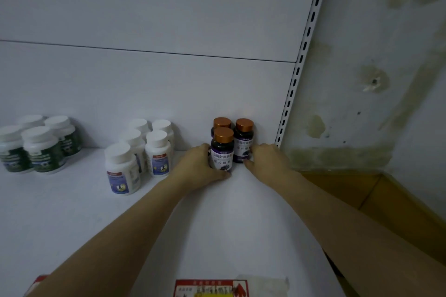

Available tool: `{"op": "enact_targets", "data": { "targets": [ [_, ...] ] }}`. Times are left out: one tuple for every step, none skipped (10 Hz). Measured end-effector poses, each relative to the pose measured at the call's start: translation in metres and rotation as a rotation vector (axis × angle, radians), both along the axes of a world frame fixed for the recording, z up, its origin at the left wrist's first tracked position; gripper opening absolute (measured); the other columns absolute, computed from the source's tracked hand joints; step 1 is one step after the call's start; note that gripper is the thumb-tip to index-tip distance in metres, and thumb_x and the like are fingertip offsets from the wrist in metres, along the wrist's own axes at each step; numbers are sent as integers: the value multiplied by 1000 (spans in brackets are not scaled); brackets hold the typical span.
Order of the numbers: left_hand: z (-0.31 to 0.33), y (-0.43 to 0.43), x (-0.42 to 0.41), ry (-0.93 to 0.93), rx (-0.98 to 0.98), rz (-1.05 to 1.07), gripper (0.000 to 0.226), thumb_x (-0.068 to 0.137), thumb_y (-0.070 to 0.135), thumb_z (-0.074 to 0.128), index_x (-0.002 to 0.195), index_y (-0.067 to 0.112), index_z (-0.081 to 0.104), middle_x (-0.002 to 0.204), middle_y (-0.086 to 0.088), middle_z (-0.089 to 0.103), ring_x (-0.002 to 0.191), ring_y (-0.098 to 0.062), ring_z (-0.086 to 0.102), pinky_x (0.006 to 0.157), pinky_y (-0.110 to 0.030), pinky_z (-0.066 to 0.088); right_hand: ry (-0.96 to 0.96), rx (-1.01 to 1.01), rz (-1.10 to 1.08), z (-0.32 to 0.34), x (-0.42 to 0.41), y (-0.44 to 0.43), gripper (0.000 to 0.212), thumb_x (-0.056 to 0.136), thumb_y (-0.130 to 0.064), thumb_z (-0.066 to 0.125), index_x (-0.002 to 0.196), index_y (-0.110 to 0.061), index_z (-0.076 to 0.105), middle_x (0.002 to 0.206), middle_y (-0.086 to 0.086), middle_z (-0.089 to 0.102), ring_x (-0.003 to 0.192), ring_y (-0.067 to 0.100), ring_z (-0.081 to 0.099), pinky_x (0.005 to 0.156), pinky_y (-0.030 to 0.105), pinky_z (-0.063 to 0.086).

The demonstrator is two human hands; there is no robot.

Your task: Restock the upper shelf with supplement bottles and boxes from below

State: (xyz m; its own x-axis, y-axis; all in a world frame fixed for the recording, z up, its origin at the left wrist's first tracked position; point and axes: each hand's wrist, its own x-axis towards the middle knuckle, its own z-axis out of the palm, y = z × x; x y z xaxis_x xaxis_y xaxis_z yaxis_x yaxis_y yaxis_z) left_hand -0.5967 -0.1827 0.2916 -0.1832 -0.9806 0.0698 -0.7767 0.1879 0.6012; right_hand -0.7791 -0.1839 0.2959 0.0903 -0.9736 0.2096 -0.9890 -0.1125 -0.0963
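Where the shelf (241, 224) nears its back right corner, three dark copper-capped bottles stand upright, touching. Left hand (200, 166): fingers and thumb curled round the front bottle (222, 152), which rests on the shelf. Right hand (268, 159): thumb at the foot of the right bottle (243, 142); other fingers hidden, grip cannot be told. Rear bottle (221, 123) is against the back panel. White bottles (158, 152) are grouped mid-back and green-label bottles (43, 152) toward the back left. A price tag (210, 288) sits at the front edge.
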Motion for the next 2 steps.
{"op": "enact_targets", "data": {
  "targets": [
    [-2,-4,1,-16,6,-20,74,65,47,80,126,18,48,124,-2,60,107,-20,59,91,-33,50,66,57,-33,2,-3,2,39,96,-40,46,110,-6,58,108,14,61,104,30,56,76,32,45],
    [0,-3,1,-67,40,-54,83,64,50,79,132,18,43,131,-5,53,115,-22,55,94,-32,47,88,100,-64,6,-5,12,41,97,-41,44,115,-6,55,113,15,59,105,30,56,79,34,46]
  ]
}}
